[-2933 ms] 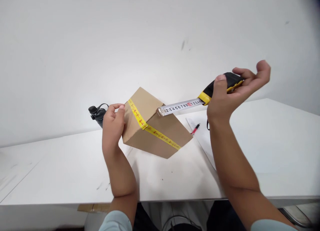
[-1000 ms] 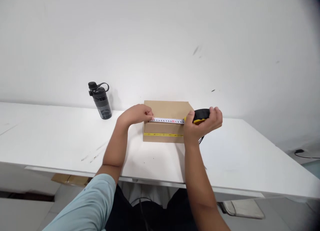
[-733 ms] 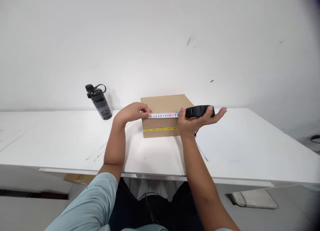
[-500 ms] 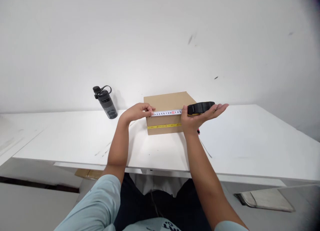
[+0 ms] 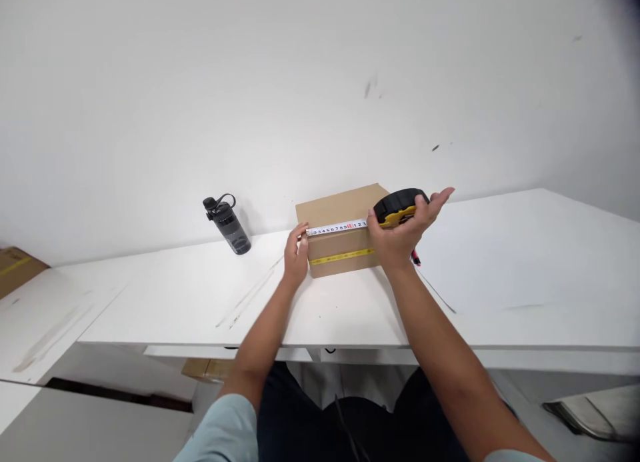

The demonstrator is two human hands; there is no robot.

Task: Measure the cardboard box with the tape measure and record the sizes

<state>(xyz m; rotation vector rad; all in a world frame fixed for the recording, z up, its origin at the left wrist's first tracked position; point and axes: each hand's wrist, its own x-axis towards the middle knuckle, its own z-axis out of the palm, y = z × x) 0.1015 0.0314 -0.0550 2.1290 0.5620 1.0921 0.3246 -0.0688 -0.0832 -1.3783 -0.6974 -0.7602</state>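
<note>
A brown cardboard box (image 5: pixel 340 209) with a yellow printed tape strip (image 5: pixel 343 256) across its front face sits on the white table. Along its front top edge lies the white blade (image 5: pixel 337 228) of a tape measure, its numbers facing up. My left hand (image 5: pixel 296 259) is closed on the blade's end at the box's left front corner. My right hand (image 5: pixel 400 242) grips the black and yellow tape measure (image 5: pixel 401 206) at the right corner, its thumb against the blade and other fingers beneath the case, partly hidden.
A dark water bottle (image 5: pixel 229 227) stands to the left of the box. A red and black object (image 5: pixel 415 257) shows partly behind my right wrist. Another cardboard box (image 5: pixel 20 270) is at the far left. The white wall (image 5: pixel 320 82) rises behind the table (image 5: pixel 180 302).
My left hand has turned from reaching over the box's top to gripping at its left side. The tape measure has tilted, showing more yellow. The view has shifted left and tilted.
</note>
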